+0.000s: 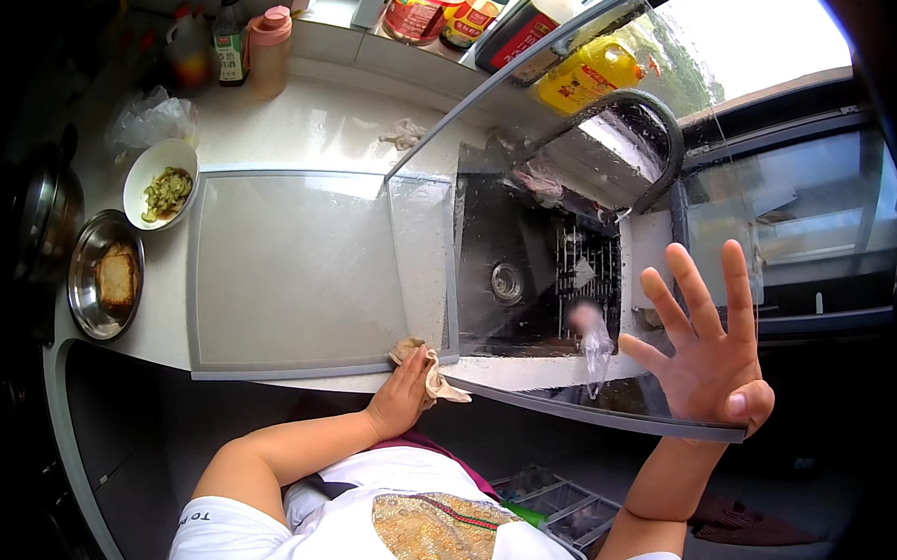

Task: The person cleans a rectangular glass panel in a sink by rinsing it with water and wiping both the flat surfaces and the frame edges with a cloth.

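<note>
A clear glass panel (527, 323) with a grey frame is held tilted over the dark sink. My right hand (705, 371) supports its right end from beneath. The palm and spread fingers show through the glass, and the thumb is bent at the frame's edge. My left hand (402, 393) is closed on a crumpled beige cloth (449, 388), pressed at the panel's lower left corner. Some of the cloth hangs past the counter's front edge. Under that corner, a second grey-framed panel (289, 273) lies flat on the white counter (315, 134).
Left on the counter stand a white bowl of chopped green food (132, 181), a metal dish with browned slices (82, 304) and a dark pot (46, 222). Bottles (231, 40) line the back. Behind the glass are the sink (487, 312) and curved black faucet (675, 140).
</note>
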Demonstrator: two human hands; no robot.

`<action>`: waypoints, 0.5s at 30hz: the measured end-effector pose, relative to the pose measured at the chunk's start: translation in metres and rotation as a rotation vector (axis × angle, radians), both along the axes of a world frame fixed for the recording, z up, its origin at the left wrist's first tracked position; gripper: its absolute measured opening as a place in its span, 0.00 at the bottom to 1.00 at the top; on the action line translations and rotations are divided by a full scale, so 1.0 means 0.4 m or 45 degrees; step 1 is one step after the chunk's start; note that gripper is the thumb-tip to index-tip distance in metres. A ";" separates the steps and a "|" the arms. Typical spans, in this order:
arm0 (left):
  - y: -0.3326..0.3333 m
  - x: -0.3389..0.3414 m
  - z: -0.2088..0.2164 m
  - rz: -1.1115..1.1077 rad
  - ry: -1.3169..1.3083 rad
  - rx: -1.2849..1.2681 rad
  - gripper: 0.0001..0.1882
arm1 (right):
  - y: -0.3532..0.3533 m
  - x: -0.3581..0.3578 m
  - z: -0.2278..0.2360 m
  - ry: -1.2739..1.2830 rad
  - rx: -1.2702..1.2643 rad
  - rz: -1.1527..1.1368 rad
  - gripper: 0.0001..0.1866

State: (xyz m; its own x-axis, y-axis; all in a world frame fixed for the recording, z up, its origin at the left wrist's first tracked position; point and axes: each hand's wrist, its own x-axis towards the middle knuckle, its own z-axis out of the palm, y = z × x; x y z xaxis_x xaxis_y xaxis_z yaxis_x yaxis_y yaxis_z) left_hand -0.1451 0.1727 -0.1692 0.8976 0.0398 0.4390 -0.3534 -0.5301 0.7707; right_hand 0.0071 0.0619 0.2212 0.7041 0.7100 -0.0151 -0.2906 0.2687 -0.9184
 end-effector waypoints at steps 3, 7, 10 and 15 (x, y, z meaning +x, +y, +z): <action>0.001 -0.012 0.040 -0.061 0.136 -0.078 0.36 | 0.006 -0.002 -0.004 -0.017 -0.017 -0.004 0.61; -0.014 0.046 0.201 -0.216 -0.285 -0.412 0.31 | 0.029 -0.011 0.008 -0.078 -0.047 0.028 0.61; -0.031 0.105 0.286 -0.260 -0.587 -0.398 0.30 | 0.045 -0.014 0.011 -0.139 -0.080 0.071 0.61; -0.026 0.081 0.167 -0.203 -0.411 -0.333 0.31 | 0.031 -0.014 0.005 -0.160 -0.106 0.016 0.61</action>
